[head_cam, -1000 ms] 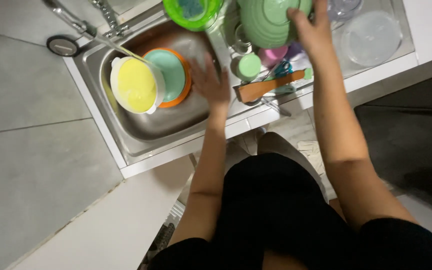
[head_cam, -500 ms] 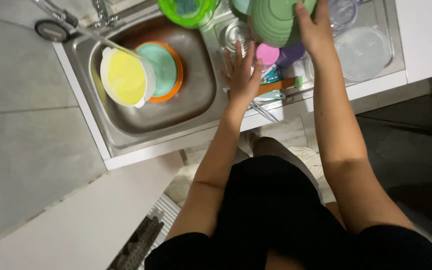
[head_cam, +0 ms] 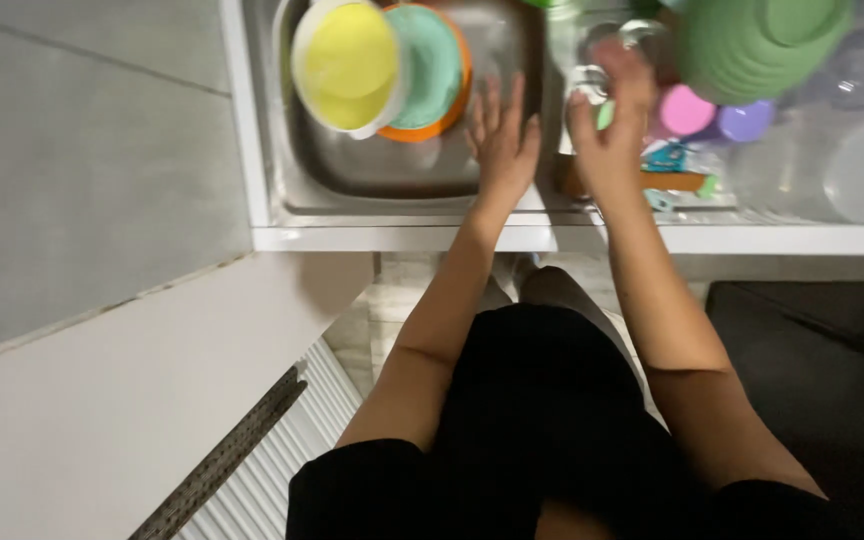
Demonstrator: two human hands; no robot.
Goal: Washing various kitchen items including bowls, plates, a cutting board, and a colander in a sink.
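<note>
Spreading open, left hand (head_cam: 500,135) hovers over sink (head_cam: 372,185); right hand (head_cam: 607,130) blurred.

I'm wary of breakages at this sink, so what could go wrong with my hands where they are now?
1. The right hand reaches among clear glasses beside the sink; a nudge might tip one.
2. The stack of green bowls sits close above that hand and could be knocked if it lifts.
3. The left hand hangs open over the basin near the yellow bowl leaning on the teal plate, which might slide if bumped.
</note>
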